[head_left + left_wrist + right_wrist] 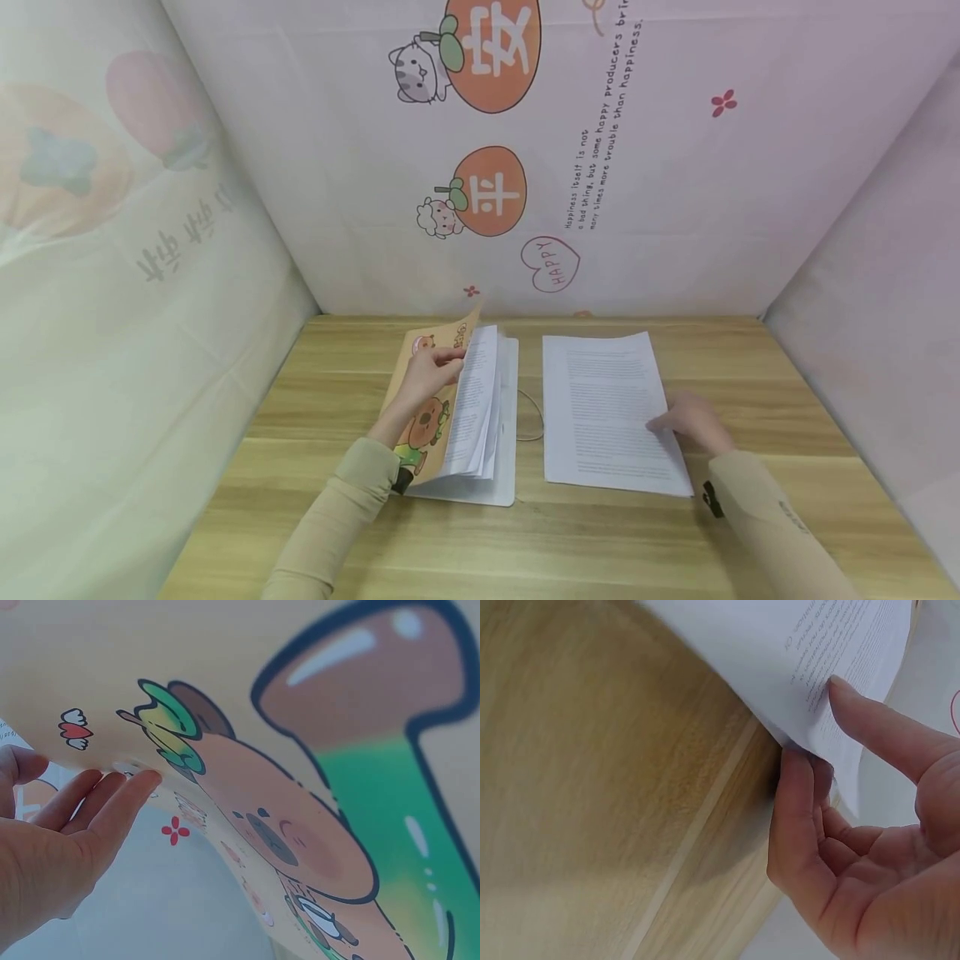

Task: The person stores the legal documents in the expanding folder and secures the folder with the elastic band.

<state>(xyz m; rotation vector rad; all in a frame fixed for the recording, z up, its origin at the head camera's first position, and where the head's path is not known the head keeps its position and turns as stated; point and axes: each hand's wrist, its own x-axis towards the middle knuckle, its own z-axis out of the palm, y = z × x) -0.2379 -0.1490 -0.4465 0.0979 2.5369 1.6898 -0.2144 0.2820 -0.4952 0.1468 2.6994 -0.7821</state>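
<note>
A folder with a tan cartoon cover lies left of centre, its cover raised at a slant. My left hand holds that cover near its free edge, fingers along the printed side; the left wrist view shows the cartoon animal cover close up. Under the cover, loose printed sheets fan upward over the white back panel. Right of the folder lies a stack of printed paper. My right hand pinches the stack's right edge, thumb on top and fingers beneath, lifting that edge a little.
A thin cord loop sticks out from the folder toward the paper stack. The wooden table is enclosed by a printed cloth backdrop behind and by pale side walls.
</note>
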